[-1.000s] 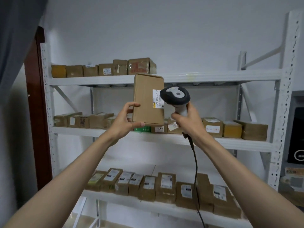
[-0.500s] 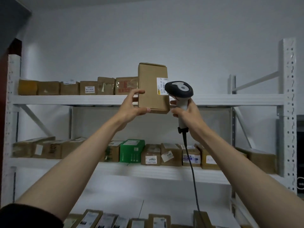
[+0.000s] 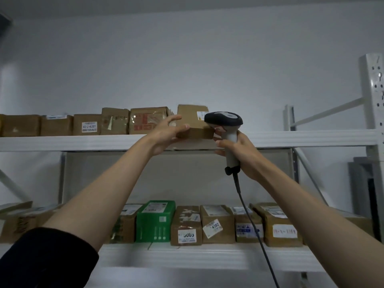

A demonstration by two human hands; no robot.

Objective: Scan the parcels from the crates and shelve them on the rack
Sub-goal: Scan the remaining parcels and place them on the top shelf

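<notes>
A: Parcel first. We see the brown parcel [image 3: 192, 123] at the top shelf [image 3: 72, 142] of the white rack [image 3: 372, 96], just right of the row of cardboard boxes [image 3: 116, 124]. Its front end sticks out over the shelf edge.

B: Resting on the shelf or lifted?

A: We can't tell, the shelf edge hides its underside. The white label [image 3: 202, 115] sits on its upper right.

B: Hands?

A: The left hand [image 3: 166, 133] grips the parcel's left side, thumb along the lower front edge, fingers up on the top. The right hand [image 3: 239, 154] is wrapped round the handle of the scanner [image 3: 225, 126]; the dark scanner head sits just right of the parcel, beside the label. We can't tell if it touches the box.

B: Cable?

A: The black cable [image 3: 251, 221] drops from the handle base, down across the shelf below.

B: Lower shelf?

A: We see a green box [image 3: 155, 222] among brown parcels there, one with a tilted sticker reading 4302 [image 3: 214, 227]. A dark sleeve [image 3: 45, 258] shows on the left arm, bottom left.
</notes>
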